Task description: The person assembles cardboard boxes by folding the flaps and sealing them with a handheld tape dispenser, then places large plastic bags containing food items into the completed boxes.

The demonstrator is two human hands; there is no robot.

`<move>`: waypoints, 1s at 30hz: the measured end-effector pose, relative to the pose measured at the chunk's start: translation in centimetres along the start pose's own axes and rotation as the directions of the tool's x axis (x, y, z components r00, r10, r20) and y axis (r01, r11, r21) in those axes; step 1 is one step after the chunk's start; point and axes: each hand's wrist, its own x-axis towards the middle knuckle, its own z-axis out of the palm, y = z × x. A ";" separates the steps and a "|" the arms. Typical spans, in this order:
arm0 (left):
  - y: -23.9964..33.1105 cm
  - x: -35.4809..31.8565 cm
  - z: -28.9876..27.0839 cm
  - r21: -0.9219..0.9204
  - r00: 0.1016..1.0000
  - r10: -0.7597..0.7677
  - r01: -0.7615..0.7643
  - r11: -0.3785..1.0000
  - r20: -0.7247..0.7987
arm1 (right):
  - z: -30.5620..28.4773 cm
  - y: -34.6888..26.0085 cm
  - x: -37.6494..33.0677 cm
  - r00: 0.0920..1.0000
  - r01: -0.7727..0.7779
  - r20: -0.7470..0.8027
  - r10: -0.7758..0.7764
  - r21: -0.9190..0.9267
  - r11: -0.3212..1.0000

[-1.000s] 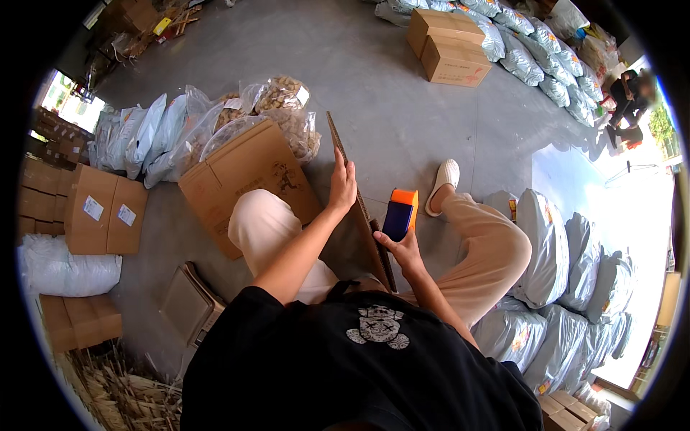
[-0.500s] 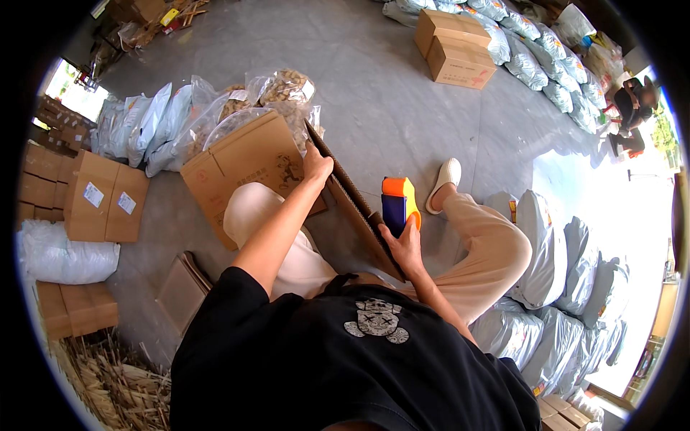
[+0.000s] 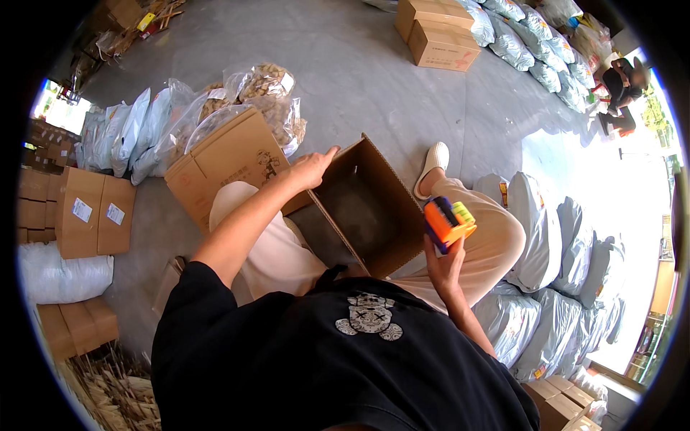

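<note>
1. Cardboard box (image 3: pixel 388 201), centre stage, between the left leg (image 3: pixel 266 255) and the right leg (image 3: pixel 492 233)! Its walls are spread, its mouth faces up, and grey shows deep inside; whether that is a bottom or bare floor (image 3: pixel 338 93), I cannot tell.

2. Danger one: those walls could fold flat again. Nothing visible locks them square, so a slipping left hand (image 3: pixel 310 171) could be enough.

3. Danger two: an off-centre push could skew the corners, since the far side has no obvious support from a hand.

4. Danger three: the orange-and-blue hand tool (image 3: pixel 447 221), apparently a tape dispenser, hangs right beside the box's right-hand edge. A careless swing could knock or snag the cardboard, and a loose grip could drop it.

5. Now the hands! Left: partly curled, at the box's upper-left rim, fingers reaching along the edge. Whether they pinch the cardboard or merely press it, the view won't say.

6. Right hand (image 3: pixel 445 267): closed around the lower end of the tool, which juts up beyond the fingers. Contact with the box? Too close to call.

7. Just left of the action, a printed carton (image 3: pixel 230 154) leans near the left leg, a possible obstacle should the left elbow swing wide.
</note>
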 end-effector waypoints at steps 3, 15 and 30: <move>2.5 -0.1 2.3 0.212 0.988 0.154 -0.150 0.966 -0.005 | 2.9 0.7 -0.9 0.898 0.404 0.242 -0.366 -0.128 0.906; -2.7 -2.7 1.9 0.025 0.819 0.454 -0.493 0.870 0.351 | 14.7 4.2 1.9 0.912 0.298 0.321 -0.256 -0.087 0.951; 2.1 2.7 2.5 0.112 0.947 0.287 -0.304 0.946 0.147 | 6.9 -1.0 13.2 0.984 -0.171 0.058 0.167 0.563 0.808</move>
